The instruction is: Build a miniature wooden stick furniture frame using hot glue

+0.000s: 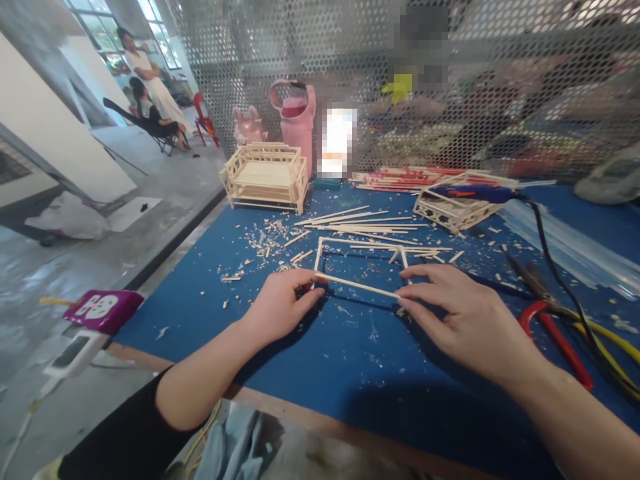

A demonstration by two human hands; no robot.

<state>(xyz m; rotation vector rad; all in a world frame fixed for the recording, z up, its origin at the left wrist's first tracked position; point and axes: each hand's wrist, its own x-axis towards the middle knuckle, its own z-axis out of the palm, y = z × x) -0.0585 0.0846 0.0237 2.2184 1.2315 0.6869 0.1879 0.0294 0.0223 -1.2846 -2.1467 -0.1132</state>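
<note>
Between my two hands is a small rectangular frame of thin wooden sticks [357,285], held just above the blue tabletop. My left hand [280,300] pinches its near left corner between thumb and fingers. At the near right corner, my right hand [450,303] grips the frame the same way. Behind it lies a fan of loose wooden sticks [370,225], with cut scraps [270,240] strewn around. A finished-looking miniature wooden bench [265,175] stands at the back left. Another small stick structure [455,208] sits at the back right, with a blue corded tool [475,193] resting on it.
Red- and yellow-handled pliers [555,333] lie at the right, near a black cord [543,233] and clear glue-like sticks [565,243]. A pink tumbler [297,123] and a lit phone-like screen [337,140] stand before a perforated metal panel [350,60]. A purple power strip [103,311] is left of the table.
</note>
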